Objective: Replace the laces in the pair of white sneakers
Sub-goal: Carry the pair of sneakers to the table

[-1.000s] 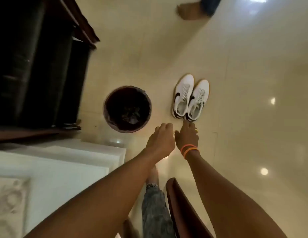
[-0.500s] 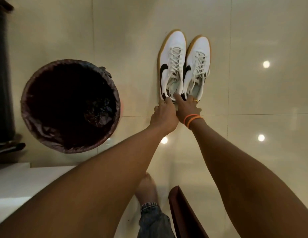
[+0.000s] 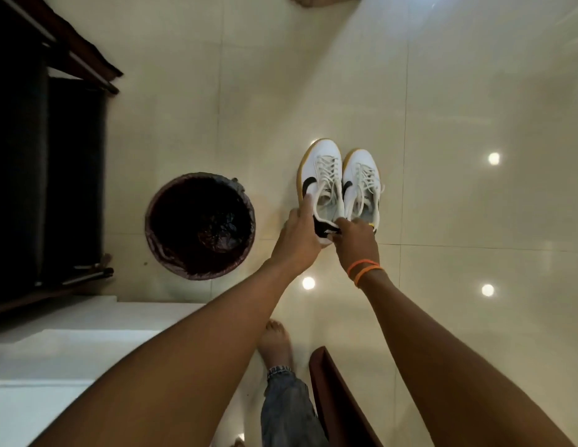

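Your left hand (image 3: 297,240) grips the left sneaker (image 3: 320,185) at its heel; your right hand (image 3: 355,240) pinches the right sneaker (image 3: 362,191) at the heel collar. Both laced w/ white laces, side by side on glossy cream tile floor (image 3: 474,91), round lined bin (image 3: 200,225) near the left sneaker, open floor to the right.

No legible text or numbers; only dark swoosh marks on the white sneakers (image 3: 341,182)
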`<state>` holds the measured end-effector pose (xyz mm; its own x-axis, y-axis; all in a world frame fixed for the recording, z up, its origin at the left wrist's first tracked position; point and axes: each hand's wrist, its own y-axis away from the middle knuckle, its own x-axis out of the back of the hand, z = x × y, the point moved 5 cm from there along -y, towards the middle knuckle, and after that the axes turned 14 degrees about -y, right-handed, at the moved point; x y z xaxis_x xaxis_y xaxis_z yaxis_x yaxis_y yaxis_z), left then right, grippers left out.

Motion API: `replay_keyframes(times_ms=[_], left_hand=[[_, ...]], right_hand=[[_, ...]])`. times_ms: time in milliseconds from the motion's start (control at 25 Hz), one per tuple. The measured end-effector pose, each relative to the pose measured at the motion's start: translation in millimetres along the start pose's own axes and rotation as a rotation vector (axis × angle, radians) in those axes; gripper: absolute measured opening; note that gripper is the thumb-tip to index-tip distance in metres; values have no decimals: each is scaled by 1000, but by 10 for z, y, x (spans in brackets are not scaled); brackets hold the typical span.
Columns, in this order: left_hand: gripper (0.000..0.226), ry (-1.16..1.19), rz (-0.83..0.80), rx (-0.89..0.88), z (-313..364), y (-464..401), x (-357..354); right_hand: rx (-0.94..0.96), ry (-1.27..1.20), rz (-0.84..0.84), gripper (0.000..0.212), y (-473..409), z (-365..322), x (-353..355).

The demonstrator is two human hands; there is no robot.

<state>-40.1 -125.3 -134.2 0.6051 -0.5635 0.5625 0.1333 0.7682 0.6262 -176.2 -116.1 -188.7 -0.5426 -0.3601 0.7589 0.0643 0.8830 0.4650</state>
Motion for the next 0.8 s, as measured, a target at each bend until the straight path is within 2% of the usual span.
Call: replay_keyframes(times_ms=[80,160,280,440,600,800], left_hand=[[75,-172,-19,-105,179,387,352],[75,-260,36,-144,285,803,661],[55,-229,173,-142,280,1511,1051],[33,-122,337,-134,-11,2647,1456],[30,-132,462,13,-610,4001,1554],[24,-176,525,228,-1296,5627,1282]], right_hand=[[61,-24,15,13,402,-397,313],[109,-29,31,16,846,-820,629],[179,-6,46,21,1397,-1376,946],[306,24,-5,21,2218,-2052,1008],[515,100,-116,22,3334,-2672,728],[764,235,-285,21,4693,-3117,321]])
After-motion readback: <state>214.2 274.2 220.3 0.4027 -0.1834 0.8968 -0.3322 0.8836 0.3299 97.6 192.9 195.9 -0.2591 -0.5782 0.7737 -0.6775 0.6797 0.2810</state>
